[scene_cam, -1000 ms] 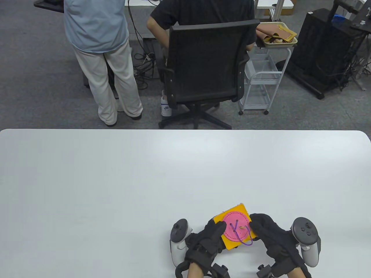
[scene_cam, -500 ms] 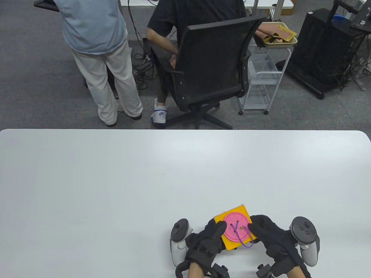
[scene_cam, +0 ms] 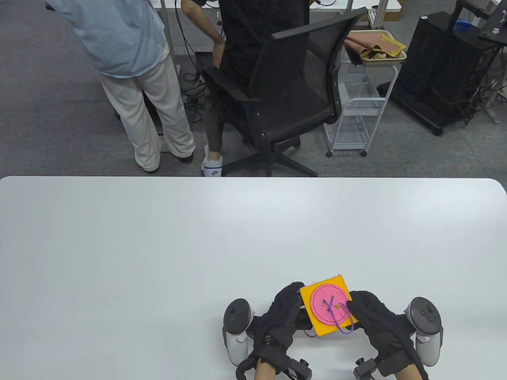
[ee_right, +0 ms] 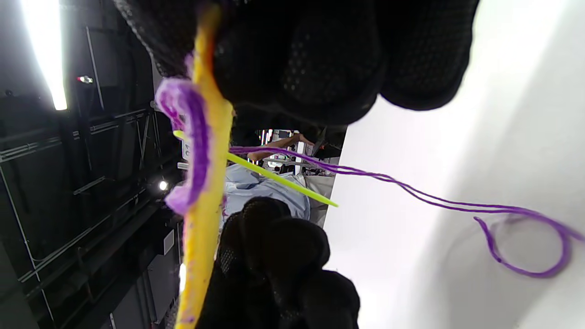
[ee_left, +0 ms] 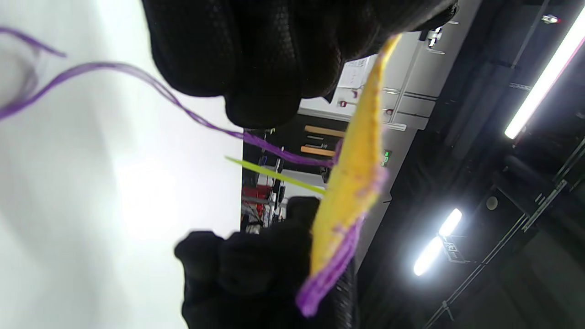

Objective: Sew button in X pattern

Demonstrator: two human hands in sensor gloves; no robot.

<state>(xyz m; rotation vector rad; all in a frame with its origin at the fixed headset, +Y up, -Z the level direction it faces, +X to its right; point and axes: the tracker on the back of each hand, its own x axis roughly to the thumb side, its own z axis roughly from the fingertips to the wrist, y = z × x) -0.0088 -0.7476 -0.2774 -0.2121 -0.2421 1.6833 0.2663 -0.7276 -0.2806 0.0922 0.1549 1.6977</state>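
At the near edge of the table (scene_cam: 158,237), both gloved hands carry a yellow felt square (scene_cam: 326,330) lifted clear of the surface, its pink button (scene_cam: 330,305) facing up. The left hand (scene_cam: 283,316) grips the square's left edge and the right hand (scene_cam: 372,316) grips its right edge, each grip clamped on the felt with fingers underneath. The wrist views show what matters for the next stitch: a thin green needle (ee_right: 274,176) pokes out of the underside of the square, slanting down and away toward the table, its long axis lying between the two hands. A purple thread (ee_right: 411,194) trails from near its base and loops loosely on the table below. Seen from above, two purple strands already cross on the button. Judging by this, the needle must be drawn through from beneath; the right hand's fingers (ee_right: 283,256) appear nearer its shaft, though the margin is small.
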